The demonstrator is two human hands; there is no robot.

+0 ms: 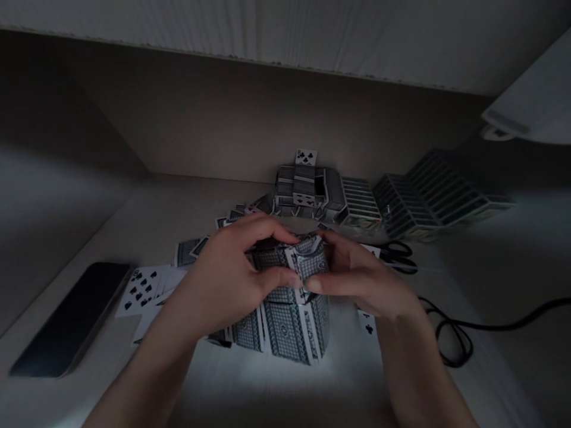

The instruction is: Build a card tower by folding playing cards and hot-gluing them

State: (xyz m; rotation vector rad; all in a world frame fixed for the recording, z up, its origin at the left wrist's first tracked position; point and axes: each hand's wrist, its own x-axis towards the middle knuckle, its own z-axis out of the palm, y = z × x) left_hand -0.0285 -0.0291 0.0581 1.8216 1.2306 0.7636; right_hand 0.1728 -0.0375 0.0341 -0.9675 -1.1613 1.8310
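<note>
A box-like structure built from patterned playing cards [285,327] stands on the table in front of me. My left hand [241,261] grips its upper part, thumb on the near face and fingers over the top. On the other side, my right hand [352,270] pinches the same structure near its top corner. Both thumbs almost meet at that corner. The far fingers are partly hidden behind the cards. Loose playing cards [141,288], an eight of spades on top, lie face up left of my left forearm.
A black phone [71,321] lies at the left. Behind, another folded-card structure [330,190] stands near the back wall, with stepped card pieces [435,190] to its right. Black-handled scissors [397,252] and a looped black cable [459,324] lie at the right. A shelf [276,35] overhangs.
</note>
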